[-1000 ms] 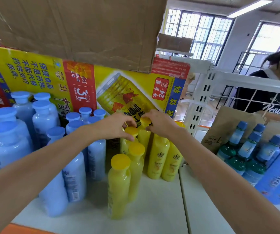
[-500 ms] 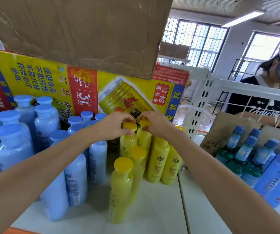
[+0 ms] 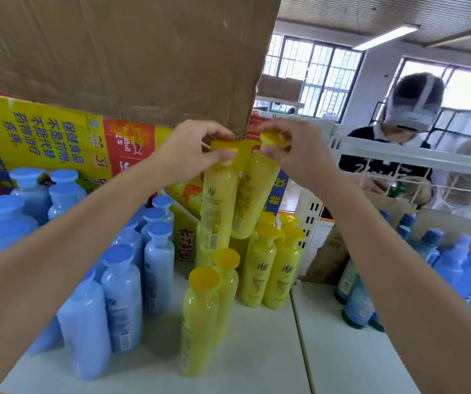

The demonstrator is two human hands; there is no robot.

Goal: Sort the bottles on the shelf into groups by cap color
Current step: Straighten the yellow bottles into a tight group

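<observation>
White shelf board [image 3: 257, 365]: blue-capped pale-blue plastic bottles [image 3: 120, 291] at nine o'clock, yellow-capped yellow plastic bottles [image 3: 268, 268] centre. Left hand [image 3: 188, 155], right hand [image 3: 299, 157] each pinch one by its cap, aloft at twelve o'clock. Looks nearly sorted.

A single camera, worn on the person's head; it faces forward and slightly down across the white shelf [image 3: 257, 351], wide-angled, so the edges bow; both forearms run in from the near corners; the left hand [image 3: 188, 152] and right hand [image 3: 299, 157], each gripping a yellow bottle [image 3: 217, 200], sit close to the lens; windows [image 3: 311, 72] lie far right.
</observation>
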